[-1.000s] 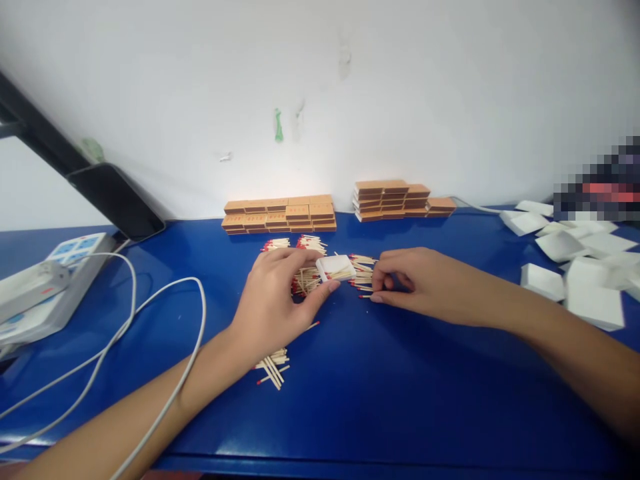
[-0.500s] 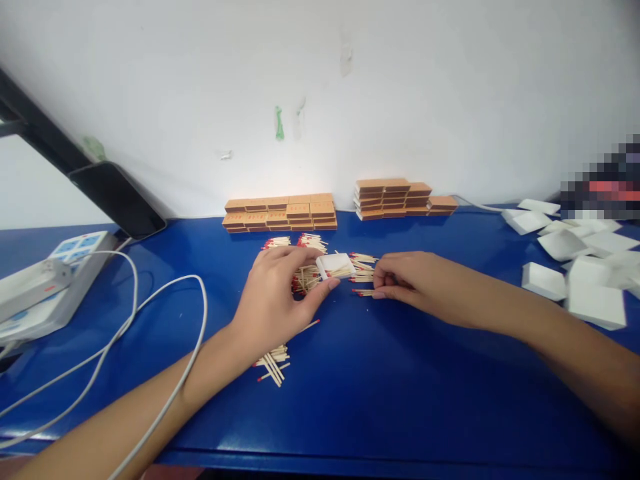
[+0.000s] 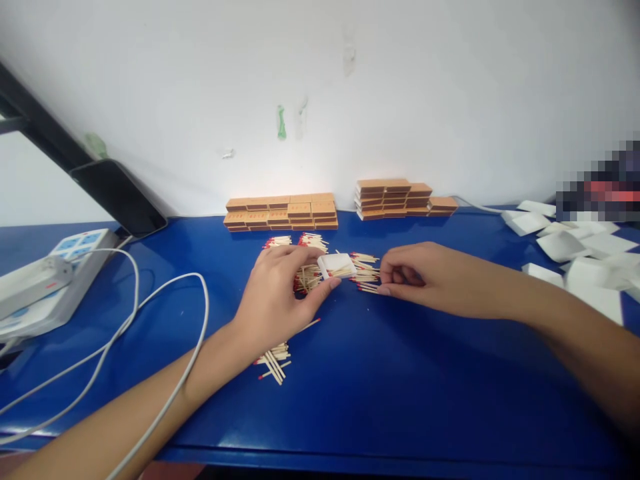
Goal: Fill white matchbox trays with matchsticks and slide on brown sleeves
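Note:
My left hand (image 3: 275,300) grips a small white matchbox tray (image 3: 336,265) between thumb and fingers, holding it just over a heap of red-tipped matches (image 3: 306,277) on the blue table (image 3: 390,373). My right hand (image 3: 420,277) rests on the table to the tray's right. Its fingers are curled in a pinch on a few matches (image 3: 369,287) from the loose pile there. A second small bunch of matches (image 3: 273,363) lies beside my left wrist.
Two stacks of tan matchboxes (image 3: 280,212) (image 3: 400,198) stand against the white wall. Several empty white trays (image 3: 575,257) lie at the right. A power strip (image 3: 50,280) with white cables (image 3: 150,313) and a leaning dark phone (image 3: 117,197) are at the left.
My right hand has shifted slightly right and lifted a little, its fingers gathering matches. My left hand still holds the tray in the same place.

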Demonstrator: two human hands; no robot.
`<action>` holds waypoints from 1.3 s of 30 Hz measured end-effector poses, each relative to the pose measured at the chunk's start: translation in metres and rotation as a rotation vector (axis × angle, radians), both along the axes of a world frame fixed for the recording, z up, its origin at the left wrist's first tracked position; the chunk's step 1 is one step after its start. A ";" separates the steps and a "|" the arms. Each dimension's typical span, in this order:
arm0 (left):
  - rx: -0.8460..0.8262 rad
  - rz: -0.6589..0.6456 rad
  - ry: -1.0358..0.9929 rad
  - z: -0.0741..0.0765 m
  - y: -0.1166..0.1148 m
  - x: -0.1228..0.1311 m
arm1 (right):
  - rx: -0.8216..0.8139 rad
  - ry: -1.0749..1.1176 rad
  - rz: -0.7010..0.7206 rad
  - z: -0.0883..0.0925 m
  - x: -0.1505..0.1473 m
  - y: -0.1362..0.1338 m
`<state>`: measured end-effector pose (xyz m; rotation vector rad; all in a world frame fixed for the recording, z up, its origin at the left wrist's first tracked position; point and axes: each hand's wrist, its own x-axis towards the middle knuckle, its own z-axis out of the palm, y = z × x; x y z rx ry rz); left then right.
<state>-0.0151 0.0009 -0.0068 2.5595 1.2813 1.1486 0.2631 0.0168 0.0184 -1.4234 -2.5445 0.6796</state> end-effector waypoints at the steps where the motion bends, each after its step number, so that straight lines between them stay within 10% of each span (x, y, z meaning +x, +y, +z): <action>1: -0.002 0.000 0.004 0.000 0.000 0.000 | -0.034 -0.011 -0.001 0.001 0.001 -0.001; 39: -0.004 -0.003 0.002 0.001 0.001 0.001 | 0.014 -0.016 0.030 -0.004 -0.008 -0.006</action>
